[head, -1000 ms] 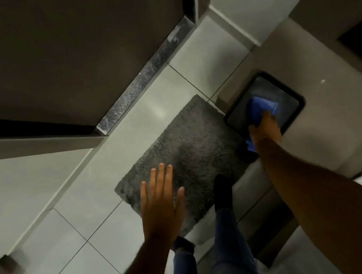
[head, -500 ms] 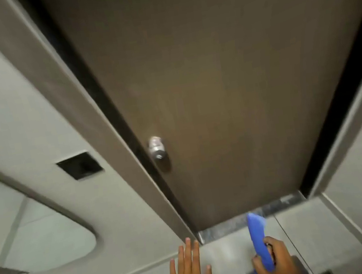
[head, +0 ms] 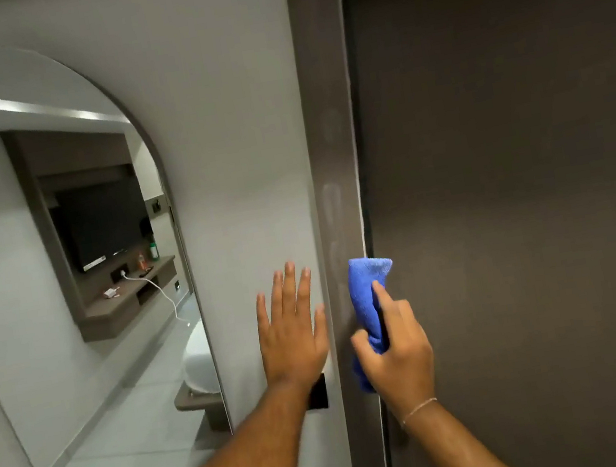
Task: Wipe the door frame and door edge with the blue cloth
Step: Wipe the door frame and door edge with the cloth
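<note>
Door (head: 515,200): dark brown slab filling the right side; it looks shut, its left edge meeting the frame along a thin seam.
Wall (head: 235,143): pale grey, left of the frame, with an arched mirror (head: 62,272) set into it.
Frame (head: 330,129): brown upright strip between wall and door. Its long axis runs straight up and down, and faint smears show on it just above my cloth.
Switch (head: 320,395): small dark plate on the wall, partly hidden behind my left wrist.
Left hand (head: 294,332): flat and open, fingers spread, palm toward the wall just beside the frame. It holds nothing; I judge it is bracing me.
Right hand (head: 395,348): closed round the cloth, thumb on the frame side, fingers across the front.
Cloth (head: 367,296): blue, bunched into a long roll standing upright, its top above my fingers, lying over the seam where frame meets door.
Key relation: the frame still to be wiped lies directly above my right hand, in line with the cloth's own length, so I reckon the stroke goes along the strip. My right hand is the nearer one.
</note>
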{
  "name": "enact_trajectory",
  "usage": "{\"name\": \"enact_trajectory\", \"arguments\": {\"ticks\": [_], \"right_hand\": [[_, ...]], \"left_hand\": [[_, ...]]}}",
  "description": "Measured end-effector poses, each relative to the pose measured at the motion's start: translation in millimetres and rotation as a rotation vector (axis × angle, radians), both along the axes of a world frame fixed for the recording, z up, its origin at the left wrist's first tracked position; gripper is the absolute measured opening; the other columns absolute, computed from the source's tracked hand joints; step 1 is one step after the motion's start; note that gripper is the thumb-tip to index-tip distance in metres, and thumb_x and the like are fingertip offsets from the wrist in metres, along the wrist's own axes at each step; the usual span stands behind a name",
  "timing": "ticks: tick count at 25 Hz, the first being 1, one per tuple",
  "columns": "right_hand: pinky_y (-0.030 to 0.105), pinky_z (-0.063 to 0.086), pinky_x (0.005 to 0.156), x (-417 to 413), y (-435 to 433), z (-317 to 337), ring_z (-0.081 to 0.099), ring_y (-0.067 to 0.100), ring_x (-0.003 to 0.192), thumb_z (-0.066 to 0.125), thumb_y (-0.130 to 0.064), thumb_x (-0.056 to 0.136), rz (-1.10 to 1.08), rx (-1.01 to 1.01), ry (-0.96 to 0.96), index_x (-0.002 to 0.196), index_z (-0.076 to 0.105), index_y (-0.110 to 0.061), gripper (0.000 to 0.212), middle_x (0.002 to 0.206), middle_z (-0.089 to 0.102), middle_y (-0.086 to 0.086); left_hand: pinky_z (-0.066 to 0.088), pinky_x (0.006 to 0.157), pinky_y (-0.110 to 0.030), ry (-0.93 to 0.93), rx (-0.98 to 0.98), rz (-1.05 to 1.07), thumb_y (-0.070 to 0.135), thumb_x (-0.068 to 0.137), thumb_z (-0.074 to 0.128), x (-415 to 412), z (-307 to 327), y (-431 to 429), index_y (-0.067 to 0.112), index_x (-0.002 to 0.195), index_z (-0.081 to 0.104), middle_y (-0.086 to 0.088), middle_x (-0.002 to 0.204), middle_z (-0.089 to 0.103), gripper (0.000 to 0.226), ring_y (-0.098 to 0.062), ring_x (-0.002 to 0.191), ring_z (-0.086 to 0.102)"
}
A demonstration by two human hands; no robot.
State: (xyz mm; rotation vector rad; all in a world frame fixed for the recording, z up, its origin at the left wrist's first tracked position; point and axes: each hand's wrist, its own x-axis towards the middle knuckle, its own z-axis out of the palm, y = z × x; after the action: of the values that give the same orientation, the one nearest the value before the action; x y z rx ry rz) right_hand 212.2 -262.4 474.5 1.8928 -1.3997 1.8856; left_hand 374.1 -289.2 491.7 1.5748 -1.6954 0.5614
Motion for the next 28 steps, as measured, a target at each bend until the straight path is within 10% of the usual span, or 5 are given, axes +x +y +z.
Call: {"name": "enact_trajectory", "arguments": {"ticks": [7,10,16,28], "right_hand": [[0.035,0.050,0.091,38,-103,78,0.055,0.025,0.109,0.067,-0.018,0.082,-0.202,-0.206,0.266,0.150,0.053,-0.007,0.071,0.130,0.055,0.008],[0.043,0.025,0.128,49,-129,59,0.030,0.025,0.155,0.054,-0.041,0.099,-0.317,-0.170,0.391,0.162,0.034,-0.011,0.072,0.168,0.029,0.009],[0.046,0.011,0.131,53,-148,63,0.010,0.023,0.162,0.031,-0.059,0.105,-0.421,-0.177,0.464,0.167,0.012,-0.018,0.077,0.175,0.010,0.006],[0.042,0.004,0.132,26,-162,426,0.008,0.030,0.162,0.021,-0.055,0.108,-0.455,-0.400,0.446,0.166,0.015,-0.010,0.074,0.174,0.010,0.014]], "left_hand": [[0.014,0.136,-0.053,-0.102,-0.226,-0.069,0.028,0.106,0.035,21,145,-105,0.024,0.174,0.008,-0.003,0.183,0.005,0.074,-0.026,0.169,0.006],[0.013,0.136,-0.053,-0.135,-0.300,-0.040,0.044,0.105,0.029,23,134,-133,0.021,0.174,0.006,-0.005,0.183,0.005,0.076,-0.028,0.169,0.007],[0.006,0.134,-0.051,-0.183,-0.493,-0.031,0.049,0.110,0.024,30,120,-157,0.019,0.174,0.009,-0.005,0.183,0.010,0.072,-0.028,0.169,0.007],[0.006,0.137,-0.051,-0.160,-0.518,-0.070,0.025,0.107,0.037,28,116,-156,0.023,0.174,0.007,-0.003,0.184,0.005,0.074,-0.026,0.169,0.004]]}}
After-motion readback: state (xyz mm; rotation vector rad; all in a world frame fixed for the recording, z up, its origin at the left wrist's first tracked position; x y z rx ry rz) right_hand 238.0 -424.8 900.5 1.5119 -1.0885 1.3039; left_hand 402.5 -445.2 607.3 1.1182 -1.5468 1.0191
